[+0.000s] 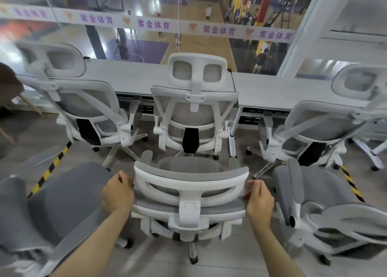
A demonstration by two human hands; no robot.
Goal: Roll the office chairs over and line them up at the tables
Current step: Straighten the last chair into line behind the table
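Here, the left hand [118,193] and the right hand [259,201] each grip a side edge of the headrest [189,177] of a white-framed grey mesh office chair [188,211] at 6 o'clock, fingers curled round it. At 12 o'clock a second chair [193,113] stands at the grey bench [134,77], with a third chair [83,107] at 10 o'clock. A fourth chair [318,126] stands at 2 o'clock by the adjoining bench [293,90]. A fifth chair [52,203] at 8 o'clock and a sixth chair [326,203] at 4 o'clock flank the held one.
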